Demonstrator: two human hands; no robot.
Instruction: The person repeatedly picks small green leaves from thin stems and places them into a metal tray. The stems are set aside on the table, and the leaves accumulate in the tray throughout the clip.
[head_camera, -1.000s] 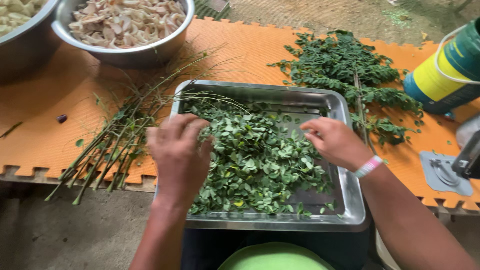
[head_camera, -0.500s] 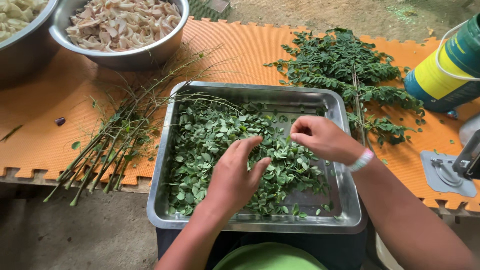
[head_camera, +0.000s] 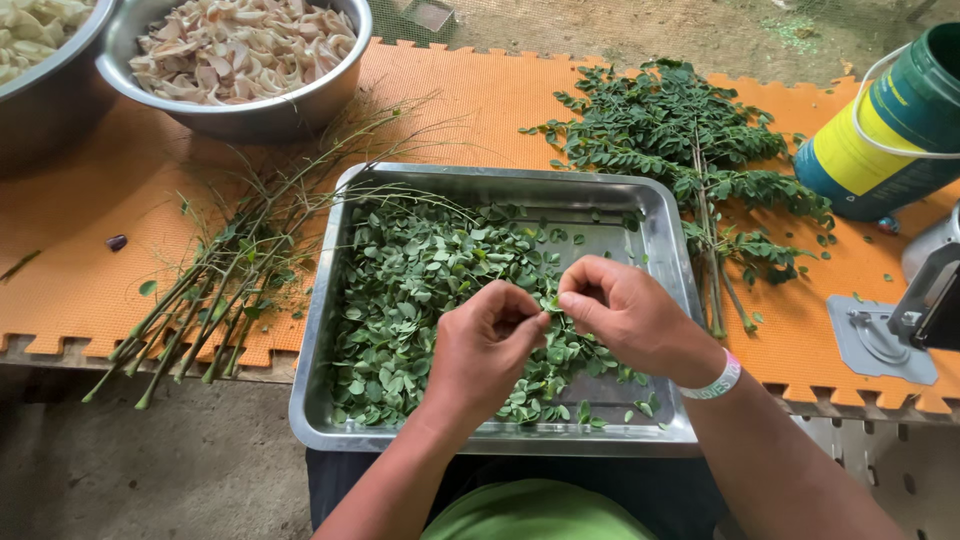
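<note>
Both hands meet over the steel tray (head_camera: 660, 215), above the heap of small green leaves (head_camera: 420, 280) filling its left and middle. The left hand (head_camera: 485, 345) and right hand (head_camera: 625, 315) each pinch, fingertips nearly closed, one small leafy sprig (head_camera: 549, 303) between them. Stripped stems (head_camera: 215, 290) lie left; leafy branches (head_camera: 690, 130) far right.

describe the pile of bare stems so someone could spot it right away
Start at the steel tray of loose leaves in the middle of the orange mat. Just off its left edge lies a fan of thin green stems. Unlike the leafy branches right of the tray, these are almost stripped.
</note>
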